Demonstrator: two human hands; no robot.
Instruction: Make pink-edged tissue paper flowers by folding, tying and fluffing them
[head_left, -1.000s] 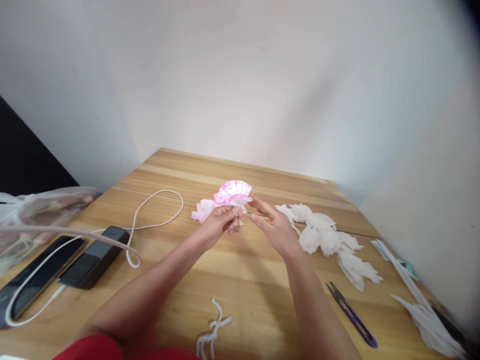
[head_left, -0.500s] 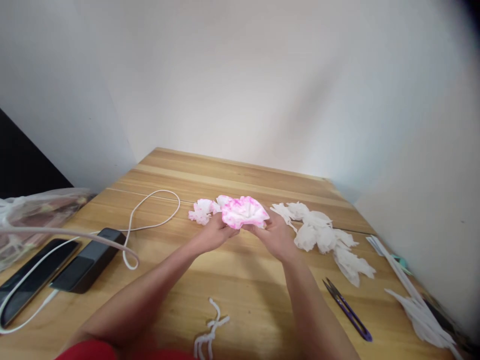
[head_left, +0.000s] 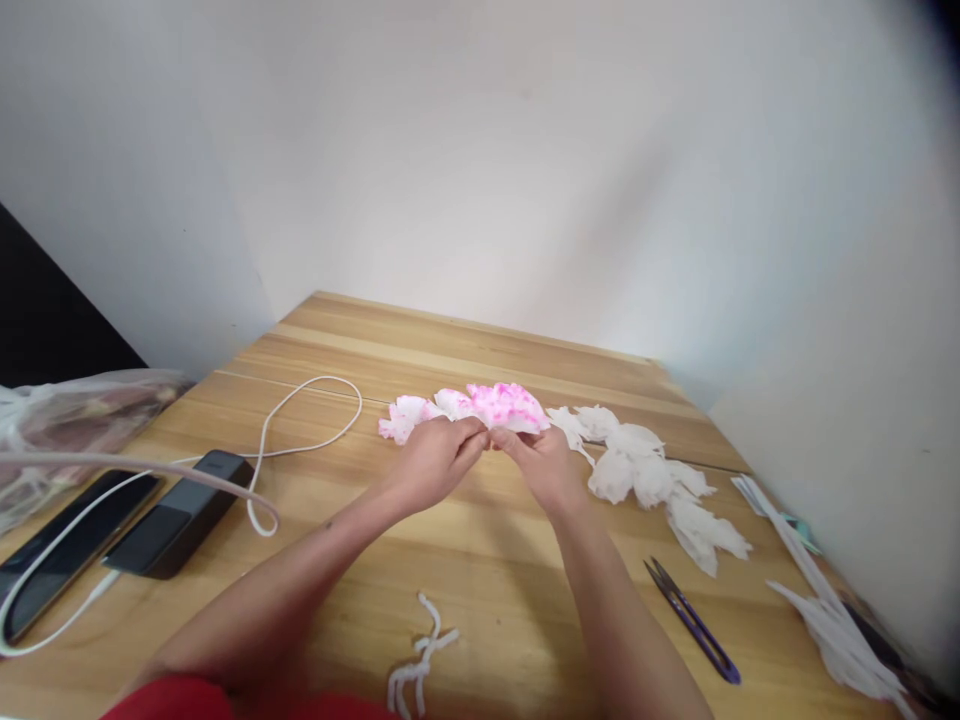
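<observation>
Both hands meet over the middle of the wooden table (head_left: 450, 560), pinching the near edge of a ruffled pink-and-white tissue flower (head_left: 508, 404). My left hand (head_left: 439, 458) is closed, thumb and fingers together at the flower's base. Opposite it, my right hand (head_left: 541, 462) has its thumb on the same base, with its other fingers behind the flower. The flower tilts away, so its near side shows. Just behind my left hand lie more pink-edged white tissue flowers (head_left: 411, 415). What sits right between the fingertips is too small to make out.
White tissue bunches (head_left: 637, 460) lie to the right, beside purple-handled thread snips (head_left: 694, 622). White twisted ties (head_left: 426, 655) are near the front. A black power bank (head_left: 180, 515), phone (head_left: 75, 540), looping white cable (head_left: 262, 440) and plastic bag (head_left: 82, 420) occupy the left. White strips (head_left: 817, 580) line the right edge.
The flower has tipped away from me, from showing its open face to showing its side. My left hand has turned over and its fingertips have come close to my right thumb.
</observation>
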